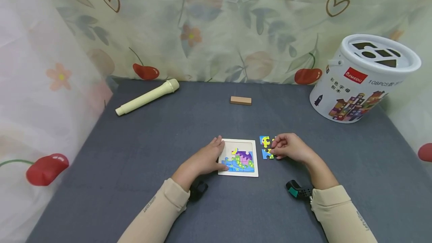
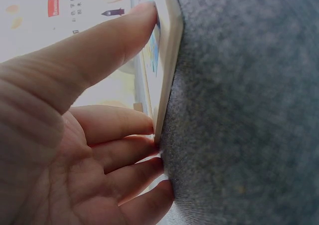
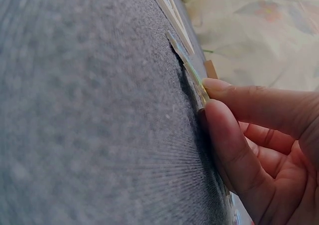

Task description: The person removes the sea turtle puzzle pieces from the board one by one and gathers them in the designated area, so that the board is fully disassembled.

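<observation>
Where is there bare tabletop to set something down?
Free: between the cream stick and left hand; also between the wooden block and white bucket. Crowded: just right of the puzzle tray, where loose pieces lie by the right hand.

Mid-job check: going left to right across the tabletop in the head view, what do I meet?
Cream microphone-shaped stick → left hand → puzzle tray → leftmost loose puzzle piece → right hand → white bucket.

Left hand [image 1: 206, 159] spread; right hand [image 1: 292, 147] pinches.
</observation>
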The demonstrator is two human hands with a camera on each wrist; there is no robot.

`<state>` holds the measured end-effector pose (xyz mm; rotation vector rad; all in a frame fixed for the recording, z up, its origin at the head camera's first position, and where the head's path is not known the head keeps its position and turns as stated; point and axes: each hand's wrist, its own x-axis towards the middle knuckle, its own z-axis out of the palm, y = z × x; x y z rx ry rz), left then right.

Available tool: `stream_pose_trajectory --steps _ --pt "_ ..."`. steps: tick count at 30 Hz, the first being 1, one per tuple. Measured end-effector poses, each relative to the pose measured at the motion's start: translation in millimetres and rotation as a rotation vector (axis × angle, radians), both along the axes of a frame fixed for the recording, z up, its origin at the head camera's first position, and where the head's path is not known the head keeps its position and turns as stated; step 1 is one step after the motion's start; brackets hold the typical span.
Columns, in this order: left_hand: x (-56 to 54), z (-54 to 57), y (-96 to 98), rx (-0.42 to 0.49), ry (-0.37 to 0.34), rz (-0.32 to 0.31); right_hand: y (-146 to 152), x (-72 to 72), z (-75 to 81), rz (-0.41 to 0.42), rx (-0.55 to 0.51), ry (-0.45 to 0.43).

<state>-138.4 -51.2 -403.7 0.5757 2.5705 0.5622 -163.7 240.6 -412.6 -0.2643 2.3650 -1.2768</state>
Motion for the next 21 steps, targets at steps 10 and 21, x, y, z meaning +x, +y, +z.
stream_pose_trajectory --steps 10,21 --pt "-0.3 0.3 0.1 0.007 0.007 -0.005 -0.6 -0.2 0.5 0.033 0.024 -0.024" --pt "-0.5 0.2 0.3 0.006 0.011 -0.009 -0.7 0.0 -1.0 0.057 0.022 -0.001"
